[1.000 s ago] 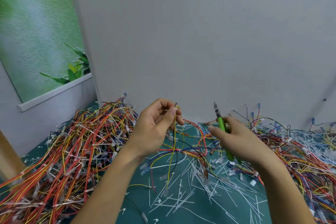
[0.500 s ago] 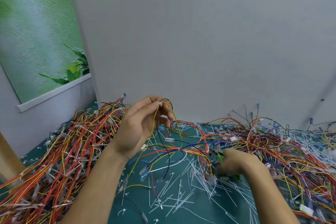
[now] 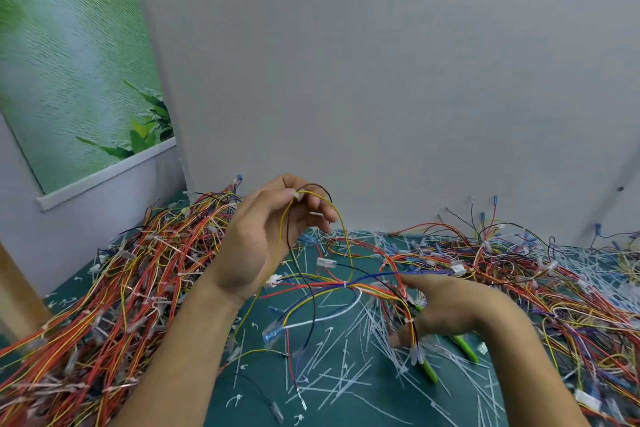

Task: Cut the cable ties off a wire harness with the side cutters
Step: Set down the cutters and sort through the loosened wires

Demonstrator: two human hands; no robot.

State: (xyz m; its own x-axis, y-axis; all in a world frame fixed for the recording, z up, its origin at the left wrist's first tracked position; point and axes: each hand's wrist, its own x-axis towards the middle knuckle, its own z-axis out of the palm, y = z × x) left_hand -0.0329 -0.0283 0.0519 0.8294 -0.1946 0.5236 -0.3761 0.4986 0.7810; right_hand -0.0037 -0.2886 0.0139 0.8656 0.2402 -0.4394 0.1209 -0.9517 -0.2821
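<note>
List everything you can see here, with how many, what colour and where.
Wire harness: one, yellow, black, blue, red, held up at centre.
Left harness pile: one, red, orange, yellow, left of mat.
Right harness pile: one, mixed colours, right.
Cut cable ties: many, white, strewn on mat.
Side cutters: one, green handles, under right hand.
Mat: one, dark green, tabletop.
Wall: one, grey, behind.
Poster: one, green, left wall.
Left hand: one, pinching harness wires.
Right hand: one, over cutters, grip unclear.

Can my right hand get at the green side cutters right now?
Probably yes: the right hand is directly over the side cutters, whose green handles stick out beneath it on the mat.
</note>
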